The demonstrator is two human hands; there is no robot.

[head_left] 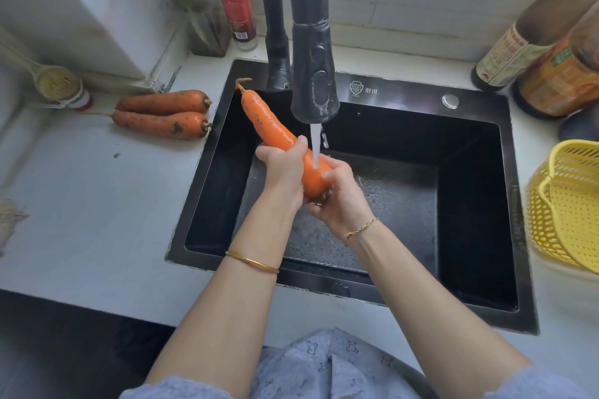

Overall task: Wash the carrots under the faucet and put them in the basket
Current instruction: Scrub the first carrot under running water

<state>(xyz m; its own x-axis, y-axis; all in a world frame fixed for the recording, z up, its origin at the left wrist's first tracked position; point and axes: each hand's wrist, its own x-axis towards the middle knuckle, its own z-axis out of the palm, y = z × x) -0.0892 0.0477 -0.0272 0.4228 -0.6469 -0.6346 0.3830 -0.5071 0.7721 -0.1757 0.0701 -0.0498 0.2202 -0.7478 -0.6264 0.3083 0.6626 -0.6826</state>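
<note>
Water from the faucet runs over a carrot above the sink, left hand gripping its middle, right hand cupping its thick end; wet, stiff, likely slippery, so best grasped round the thick end.

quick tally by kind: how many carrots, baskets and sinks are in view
carrots: 3
basket: 1
sink: 1
total: 5
</note>
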